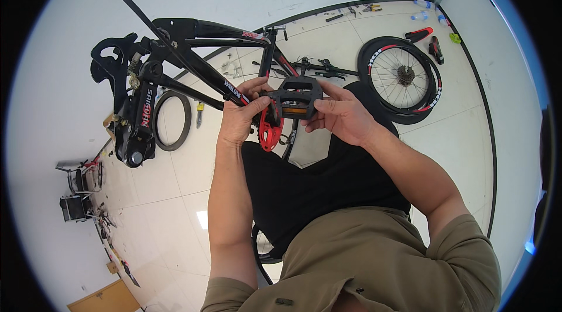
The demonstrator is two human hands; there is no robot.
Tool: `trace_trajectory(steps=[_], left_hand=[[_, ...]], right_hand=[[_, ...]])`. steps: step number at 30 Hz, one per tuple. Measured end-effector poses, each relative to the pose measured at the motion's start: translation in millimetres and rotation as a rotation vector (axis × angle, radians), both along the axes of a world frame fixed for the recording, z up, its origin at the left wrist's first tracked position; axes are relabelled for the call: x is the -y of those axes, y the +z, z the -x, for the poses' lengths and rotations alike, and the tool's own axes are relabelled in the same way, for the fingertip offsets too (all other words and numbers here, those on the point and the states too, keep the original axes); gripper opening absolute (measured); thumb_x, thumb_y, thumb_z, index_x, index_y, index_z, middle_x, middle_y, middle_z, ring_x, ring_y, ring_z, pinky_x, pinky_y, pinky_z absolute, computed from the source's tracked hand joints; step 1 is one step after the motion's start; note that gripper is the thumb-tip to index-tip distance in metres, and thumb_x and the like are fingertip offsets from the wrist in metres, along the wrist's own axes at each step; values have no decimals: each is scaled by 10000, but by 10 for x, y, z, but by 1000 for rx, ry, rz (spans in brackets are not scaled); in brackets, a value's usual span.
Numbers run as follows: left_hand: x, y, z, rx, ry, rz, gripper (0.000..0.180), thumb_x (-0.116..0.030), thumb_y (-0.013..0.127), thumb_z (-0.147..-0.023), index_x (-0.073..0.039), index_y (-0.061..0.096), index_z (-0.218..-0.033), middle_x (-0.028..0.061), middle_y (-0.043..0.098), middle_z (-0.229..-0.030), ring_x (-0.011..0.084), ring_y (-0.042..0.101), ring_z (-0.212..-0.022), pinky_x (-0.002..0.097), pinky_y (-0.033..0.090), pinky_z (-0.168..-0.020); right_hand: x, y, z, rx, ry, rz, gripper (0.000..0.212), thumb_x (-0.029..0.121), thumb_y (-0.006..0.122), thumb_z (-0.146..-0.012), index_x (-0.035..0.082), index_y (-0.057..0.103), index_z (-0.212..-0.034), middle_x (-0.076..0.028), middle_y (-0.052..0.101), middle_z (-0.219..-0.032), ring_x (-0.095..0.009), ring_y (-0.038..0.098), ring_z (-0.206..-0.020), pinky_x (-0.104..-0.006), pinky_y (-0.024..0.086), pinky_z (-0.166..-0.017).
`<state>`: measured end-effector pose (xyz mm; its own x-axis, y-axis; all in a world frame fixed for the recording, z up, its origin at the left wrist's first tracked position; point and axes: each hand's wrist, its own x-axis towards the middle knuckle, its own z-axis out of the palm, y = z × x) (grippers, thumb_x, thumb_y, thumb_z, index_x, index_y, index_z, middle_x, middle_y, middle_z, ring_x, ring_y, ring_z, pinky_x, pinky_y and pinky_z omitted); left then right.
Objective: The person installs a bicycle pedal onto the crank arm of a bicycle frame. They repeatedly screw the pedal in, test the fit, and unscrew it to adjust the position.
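A black bicycle pedal (pixel 299 86) with an orange reflector lies between my two hands, in front of my black-trousered legs. My right hand (pixel 345 114) grips its outer edge, thumb on top and fingers curled below. At the inner end, where the pedal meets the crank side, my left hand (pixel 241 114) is closed with thumb and fingers pinched together. Exactly what those fingers pinch is hidden. Just under them shows a red chainring (pixel 270 135), partly covered by the left hand. Behind stretches the black bicycle frame (pixel 202 69), clamped in a black repair stand (pixel 142 110).
To the right, a spoked wheel (pixel 404 75) with a cassette lies on the floor beside a red-and-black saddle (pixel 419 34). Handlebars (pixel 325 68) rest at the wall. A loose tyre (pixel 173 120) and a yellow-handled tool (pixel 200 114) lie left. Hand tools (pixel 351 12) and bottles (pixel 420 16) line the far wall.
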<state>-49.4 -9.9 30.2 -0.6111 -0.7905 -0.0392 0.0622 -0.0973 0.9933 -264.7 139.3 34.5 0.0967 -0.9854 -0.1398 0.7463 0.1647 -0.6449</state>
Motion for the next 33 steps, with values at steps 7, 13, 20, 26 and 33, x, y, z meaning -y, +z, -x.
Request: trace_trajectory(steps=[7, 13, 20, 26, 33], left_hand=[[4, 17, 0, 13, -20, 11, 404, 45, 713, -861, 8, 654, -1259, 76, 692, -1037, 122, 642, -867, 265, 526, -801], [-12, 10, 6, 3, -7, 18, 394, 36, 710, -873, 20, 647, -1261, 76, 689, -1067, 125, 646, -888, 265, 528, -837], [36, -71, -52, 85, -7, 108, 379, -5, 715, -892, 19, 645, -1264, 71, 699, -1062, 122, 645, -925, 259, 519, -865], [-14, 34, 1, 29, -11, 5, 364, -38, 704, -920, 22, 641, -1274, 47, 701, -1026, 105, 634, -922, 256, 513, -872], [-15, 69, -15, 77, -7, 1, 405, -24, 708, -904, 23, 626, -1297, 56, 699, -1048, 108, 626, -910, 242, 512, -845]], right_hand=[[-4, 20, -8, 2, -2, 1, 494, 119, 597, -992, 5, 410, -1435, -144, 656, -1131, -263, 708, -930, -395, 591, -794], [2, -34, -4, 3, 1, 10, 571, 117, 605, -995, 13, 355, -1497, -149, 662, -1142, -269, 712, -931, -404, 590, -796], [-9, 14, -34, -115, -18, 35, 657, 83, 619, -978, 43, 299, -1550, -177, 665, -1168, -278, 710, -923, -400, 590, -778], [-11, 8, 1, -246, -4, 51, 718, 35, 640, -946, 85, 294, -1573, -163, 677, -1172, -231, 701, -952, -367, 588, -780], [13, 72, -8, -498, -49, 106, 766, -78, 610, -887, 144, 345, -1571, -62, 673, -1009, -102, 620, -845, -289, 556, -738]])
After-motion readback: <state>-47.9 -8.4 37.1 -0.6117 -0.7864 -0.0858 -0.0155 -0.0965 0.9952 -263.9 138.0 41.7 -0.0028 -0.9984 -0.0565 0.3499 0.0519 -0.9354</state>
